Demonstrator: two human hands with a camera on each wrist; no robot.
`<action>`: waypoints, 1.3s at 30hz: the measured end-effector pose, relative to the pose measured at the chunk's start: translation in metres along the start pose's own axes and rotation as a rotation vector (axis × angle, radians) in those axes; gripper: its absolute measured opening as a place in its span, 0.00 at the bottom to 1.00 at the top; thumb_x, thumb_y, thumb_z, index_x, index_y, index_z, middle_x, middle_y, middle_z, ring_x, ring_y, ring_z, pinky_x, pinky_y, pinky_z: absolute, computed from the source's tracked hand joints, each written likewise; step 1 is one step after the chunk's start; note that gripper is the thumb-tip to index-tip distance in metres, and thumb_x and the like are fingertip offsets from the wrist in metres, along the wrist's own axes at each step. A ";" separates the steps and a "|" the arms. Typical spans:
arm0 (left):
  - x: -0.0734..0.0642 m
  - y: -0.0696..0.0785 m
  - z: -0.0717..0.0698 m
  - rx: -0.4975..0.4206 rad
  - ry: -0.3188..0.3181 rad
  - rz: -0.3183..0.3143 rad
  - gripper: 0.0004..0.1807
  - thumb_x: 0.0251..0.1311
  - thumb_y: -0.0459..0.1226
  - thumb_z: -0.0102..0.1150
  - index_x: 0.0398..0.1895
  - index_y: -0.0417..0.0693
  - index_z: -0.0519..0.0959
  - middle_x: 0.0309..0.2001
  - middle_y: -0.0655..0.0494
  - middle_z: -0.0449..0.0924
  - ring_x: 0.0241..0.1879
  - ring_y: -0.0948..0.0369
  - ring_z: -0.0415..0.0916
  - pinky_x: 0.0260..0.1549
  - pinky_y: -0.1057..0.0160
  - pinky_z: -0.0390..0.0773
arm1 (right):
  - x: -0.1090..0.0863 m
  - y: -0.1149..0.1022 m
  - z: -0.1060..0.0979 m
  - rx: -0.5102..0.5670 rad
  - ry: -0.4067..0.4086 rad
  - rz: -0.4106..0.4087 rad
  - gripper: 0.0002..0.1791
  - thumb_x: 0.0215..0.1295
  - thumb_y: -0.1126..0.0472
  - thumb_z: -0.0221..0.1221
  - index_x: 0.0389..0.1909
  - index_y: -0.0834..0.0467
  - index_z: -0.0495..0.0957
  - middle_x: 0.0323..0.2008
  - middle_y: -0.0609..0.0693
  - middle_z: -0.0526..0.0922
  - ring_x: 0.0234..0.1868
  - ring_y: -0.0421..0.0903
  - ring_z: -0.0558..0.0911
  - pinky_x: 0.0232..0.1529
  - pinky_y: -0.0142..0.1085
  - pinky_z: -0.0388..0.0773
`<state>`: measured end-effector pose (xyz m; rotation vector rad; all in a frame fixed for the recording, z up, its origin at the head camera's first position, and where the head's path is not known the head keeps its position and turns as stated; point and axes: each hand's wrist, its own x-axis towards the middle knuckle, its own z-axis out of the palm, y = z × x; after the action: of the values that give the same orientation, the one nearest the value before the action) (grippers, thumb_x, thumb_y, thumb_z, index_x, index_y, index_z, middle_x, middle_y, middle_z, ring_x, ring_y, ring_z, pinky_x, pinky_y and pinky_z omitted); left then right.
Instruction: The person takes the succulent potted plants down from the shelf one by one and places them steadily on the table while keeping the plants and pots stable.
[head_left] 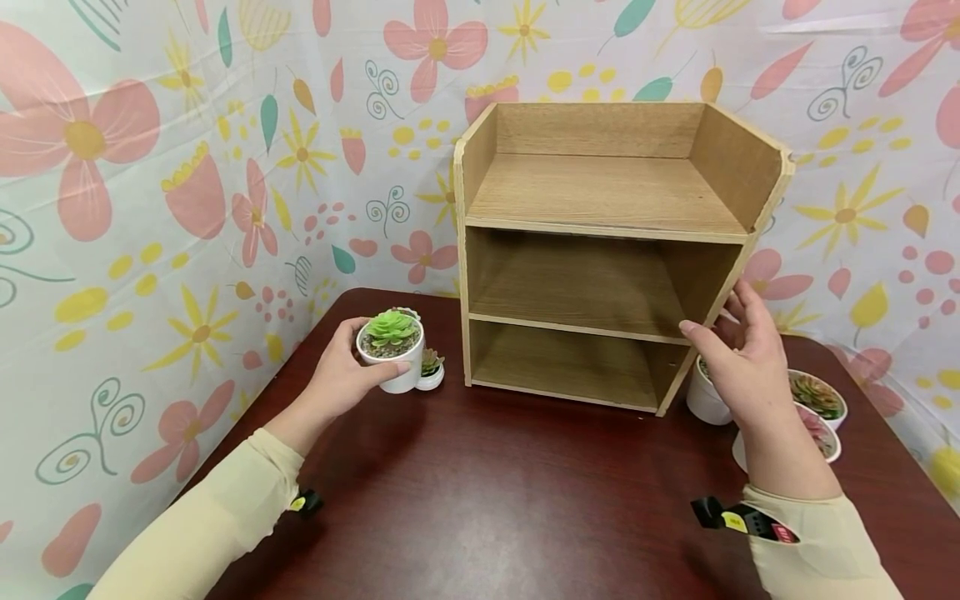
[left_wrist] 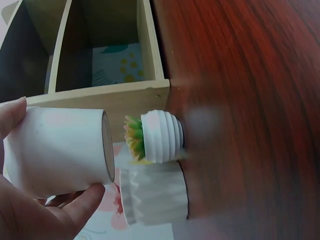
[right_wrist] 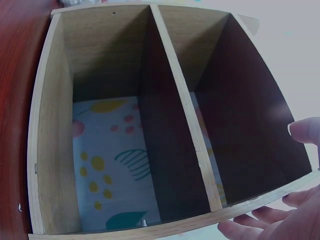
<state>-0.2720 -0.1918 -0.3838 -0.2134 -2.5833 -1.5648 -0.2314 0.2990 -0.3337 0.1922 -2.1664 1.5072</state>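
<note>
My left hand [head_left: 347, 372] grips a white round pot [head_left: 397, 375] with a green succulent [head_left: 392, 327], held above the table left of the wooden shelf [head_left: 570, 325]. The left wrist view shows the thumb and fingers around the pot's white wall [left_wrist: 62, 150]. Below and behind it stand a small ribbed white pot [left_wrist: 162, 136] and a taller faceted white pot [left_wrist: 155, 195]. At the shelf's right side is my right hand [head_left: 750, 367], fingers [right_wrist: 270, 215] along the outer face of the side panel and thumb spread in front, holding no pot.
Several potted succulents stand right of the shelf, including a white pot [head_left: 707, 400] partly behind my right hand and a reddish-green one [head_left: 817, 396]. The shelf has an upper tray and two compartments. A flowered cloth [head_left: 247, 167] hangs behind the dark red table [head_left: 510, 492].
</note>
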 end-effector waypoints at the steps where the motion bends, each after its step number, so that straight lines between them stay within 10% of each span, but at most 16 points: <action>1: 0.000 -0.001 -0.001 -0.003 0.002 -0.005 0.51 0.50 0.48 0.80 0.73 0.48 0.59 0.66 0.49 0.70 0.64 0.52 0.73 0.62 0.51 0.75 | 0.000 0.000 0.000 0.004 0.000 -0.002 0.43 0.69 0.64 0.63 0.81 0.45 0.55 0.75 0.62 0.66 0.64 0.36 0.78 0.48 0.15 0.76; 39: 0.006 -0.046 -0.004 0.113 0.008 -0.128 0.54 0.46 0.48 0.82 0.70 0.40 0.57 0.66 0.39 0.67 0.66 0.47 0.67 0.65 0.48 0.69 | 0.000 0.001 0.000 -0.016 -0.006 -0.015 0.44 0.69 0.64 0.63 0.81 0.44 0.55 0.75 0.62 0.66 0.66 0.39 0.77 0.48 0.16 0.76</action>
<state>-0.2862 -0.2161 -0.4204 -0.0321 -2.7176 -1.4477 -0.2315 0.2996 -0.3342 0.2076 -2.1766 1.4831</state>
